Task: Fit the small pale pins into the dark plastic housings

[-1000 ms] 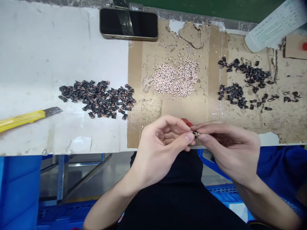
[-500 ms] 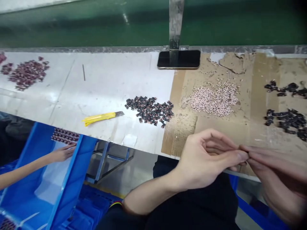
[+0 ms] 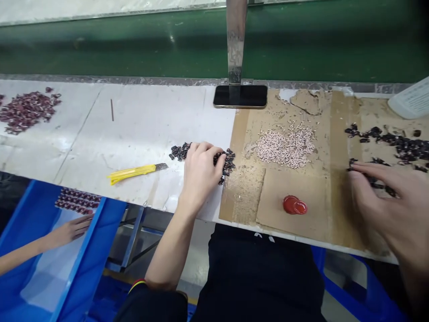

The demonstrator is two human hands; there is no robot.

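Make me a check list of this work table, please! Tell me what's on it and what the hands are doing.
surface: white table top, worn cardboard on the right part
job's things: small black pieces in two areas, pale pink bits between them
clutter: yellow utility knife, phone, red round blobs
grips: left hand on black pieces; right hand at the others
cables: nothing seen
surroundings: co-worker's hand at a blue bin, green panel behind

Camera worn on my head, facing forward and down, close over white-topped workbench (image 3: 140, 120), left hand (image 3: 201, 176), right hand (image 3: 382, 201).
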